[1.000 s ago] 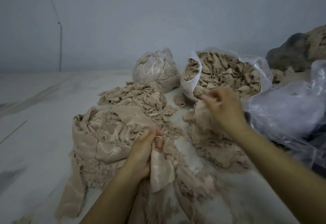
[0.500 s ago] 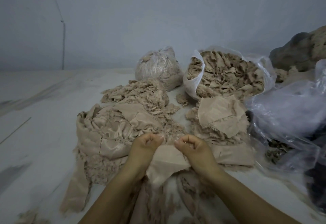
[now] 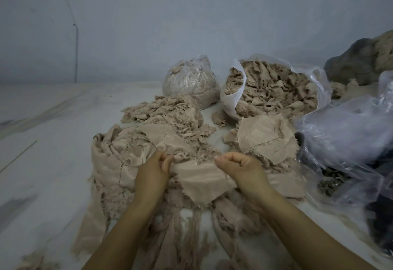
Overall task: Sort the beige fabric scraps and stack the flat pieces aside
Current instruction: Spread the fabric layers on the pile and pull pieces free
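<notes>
A flat beige fabric piece (image 3: 200,181) stretches between my two hands near the middle of the floor. My left hand (image 3: 152,176) grips its left edge and my right hand (image 3: 242,173) grips its right edge, fingers curled. To the right lies a stack of flat beige pieces (image 3: 265,137). A heap of crumpled beige fabric and frayed scraps (image 3: 127,152) spreads left of my hands. More shredded scraps (image 3: 168,113) are piled behind it.
An open white bag full of beige scraps (image 3: 274,91) stands behind the flat stack, with a tied clear bag (image 3: 190,80) to its left. Crumpled clear plastic (image 3: 348,142) fills the right side. A pale wall runs along the back.
My right hand left the flat stack on the right and came back to the piece my left hand holds. Both hands now pull that piece a little wider apart.
</notes>
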Demonstrator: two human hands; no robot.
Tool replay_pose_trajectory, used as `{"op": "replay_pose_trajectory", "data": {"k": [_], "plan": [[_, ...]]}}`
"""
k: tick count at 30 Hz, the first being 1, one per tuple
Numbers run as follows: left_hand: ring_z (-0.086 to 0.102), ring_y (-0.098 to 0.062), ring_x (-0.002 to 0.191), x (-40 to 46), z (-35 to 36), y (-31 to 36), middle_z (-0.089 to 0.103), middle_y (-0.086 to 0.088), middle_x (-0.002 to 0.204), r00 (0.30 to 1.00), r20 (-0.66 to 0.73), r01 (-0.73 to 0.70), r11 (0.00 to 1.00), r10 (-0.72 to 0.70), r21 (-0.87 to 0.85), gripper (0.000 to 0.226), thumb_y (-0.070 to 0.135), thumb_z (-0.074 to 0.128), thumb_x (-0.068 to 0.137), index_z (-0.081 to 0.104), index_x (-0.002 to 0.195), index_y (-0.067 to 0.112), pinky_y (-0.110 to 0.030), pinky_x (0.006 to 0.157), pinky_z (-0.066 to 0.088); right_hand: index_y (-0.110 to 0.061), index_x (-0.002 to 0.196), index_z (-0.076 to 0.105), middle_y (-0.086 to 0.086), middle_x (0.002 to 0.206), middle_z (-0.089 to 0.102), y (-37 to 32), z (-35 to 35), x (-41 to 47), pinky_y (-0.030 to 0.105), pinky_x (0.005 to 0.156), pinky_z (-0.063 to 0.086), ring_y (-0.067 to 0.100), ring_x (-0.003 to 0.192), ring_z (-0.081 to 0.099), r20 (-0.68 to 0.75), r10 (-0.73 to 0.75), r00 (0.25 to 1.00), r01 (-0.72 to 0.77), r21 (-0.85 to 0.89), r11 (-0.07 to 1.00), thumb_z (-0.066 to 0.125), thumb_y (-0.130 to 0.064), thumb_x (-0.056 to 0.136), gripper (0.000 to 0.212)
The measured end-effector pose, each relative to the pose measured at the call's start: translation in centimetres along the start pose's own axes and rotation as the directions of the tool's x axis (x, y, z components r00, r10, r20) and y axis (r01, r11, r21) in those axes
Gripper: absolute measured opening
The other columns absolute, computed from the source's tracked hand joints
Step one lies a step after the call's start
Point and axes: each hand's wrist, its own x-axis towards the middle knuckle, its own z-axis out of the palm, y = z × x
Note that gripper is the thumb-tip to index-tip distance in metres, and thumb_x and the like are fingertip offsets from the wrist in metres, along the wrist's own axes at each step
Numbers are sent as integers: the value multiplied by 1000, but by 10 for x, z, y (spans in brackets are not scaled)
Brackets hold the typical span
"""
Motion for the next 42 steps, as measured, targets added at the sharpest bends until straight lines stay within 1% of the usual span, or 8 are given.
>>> {"op": "replay_pose_trajectory", "data": {"k": [11,17,22,26,33,35,39,42], "plan": [[61,12,90,-15,6,49,66,24,95,787,555,45,872,270,-488,36,48,71,75,62,107,33,-6,73,44,-9,75,71,-2,62,68,-15,6,2,17,54,48,5,55,60,231,33,972,-10,-97,995,65,-23,88,20],[59,-12,60,-7,1,47,65,-1,64,906,423,287,765,-21,-577,26,23,60,90,70,67,16,-19,54,47,-21,68,61,-16,43,49,1,-23,7,21,47,32,-1,42,40,-179,-92,980,36,-296,955,57,-26,94,27],[59,-27,76,-5,1,48,63,-21,85,902,419,377,665,-105,-645,43,30,59,91,59,94,-13,-38,72,48,-15,94,68,-8,65,66,17,-12,-20,21,56,45,10,59,59,262,215,941,-120,-334,935,49,-66,77,57],[54,-15,59,-10,15,57,60,-3,62,961,258,231,809,-102,-541,30,22,56,94,64,71,4,-21,56,42,-8,88,64,-4,56,63,22,9,-24,17,43,42,8,43,53,356,209,911,-191,-85,978,70,-28,84,21],[52,-6,56,4,3,43,58,7,58,982,182,122,881,-41,-457,31,25,55,94,65,67,14,-19,53,40,-13,67,70,1,56,65,31,-35,-21,19,42,39,8,41,51,8,174,985,-164,-294,942,73,-18,83,17],[53,-3,54,-5,13,51,59,11,53,943,330,216,847,-51,-486,39,24,57,93,65,55,24,-17,52,42,-21,74,72,-5,64,66,24,-62,-8,20,56,47,8,58,59,-180,-27,983,-71,-517,853,77,-27,78,9],[65,-27,77,-9,29,61,71,-14,84,818,555,513,626,-149,-588,16,20,60,91,71,83,11,-39,77,52,-25,104,67,-2,108,54,40,-99,1,26,85,40,20,110,49,-100,-30,995,-88,-957,276,69,-35,83,23],[66,-26,75,-9,31,66,70,-16,84,788,598,571,535,-147,-622,16,17,61,90,67,91,3,-39,75,53,-23,92,69,-7,98,49,52,-107,-6,27,71,40,18,99,56,-113,-190,975,-33,-924,381,62,-27,89,8]]}}
